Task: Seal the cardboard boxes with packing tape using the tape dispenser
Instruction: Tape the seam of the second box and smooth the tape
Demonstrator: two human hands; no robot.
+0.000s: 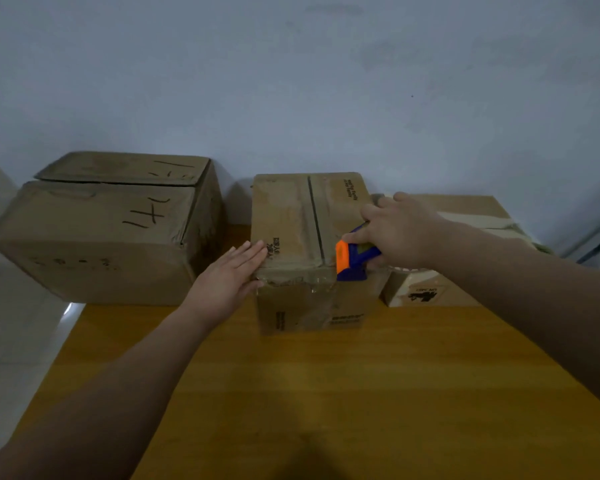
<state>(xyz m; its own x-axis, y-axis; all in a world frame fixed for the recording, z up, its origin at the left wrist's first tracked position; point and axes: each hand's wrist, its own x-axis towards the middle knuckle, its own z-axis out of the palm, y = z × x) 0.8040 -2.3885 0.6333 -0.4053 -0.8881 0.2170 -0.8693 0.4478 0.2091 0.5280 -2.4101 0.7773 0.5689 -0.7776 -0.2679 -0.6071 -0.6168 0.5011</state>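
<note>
We had three cardboard boxes along the back wall (pixel 291 81) on the yellow wooden table (pixel 326 393). The middle box (pixel 291 223) sat nearest us, flaps closed, centre seam still showing as a dark line along the top. Our left hand (pixel 229 278) lay flat and open on its near left top corner, fingers extended and together, gripping nothing, just pressing on the cardboard. Our right hand (pixel 399 230) was wrapped around the tape dispenser (pixel 354 252), a blue body with an orange front piece, held at the box's near right top edge, right by the end of the seam. Clear tape (pixel 312 289) showed crinkled along the near top edge and down the front face of that box.

The large box (pixel 101 230) stood to the left, partly off the table edge, handwritten marks on top, flaps not flush. The small box (pixel 447 244) sat just right of the middle one, behind our right hand, with a tape band across its top.
</note>
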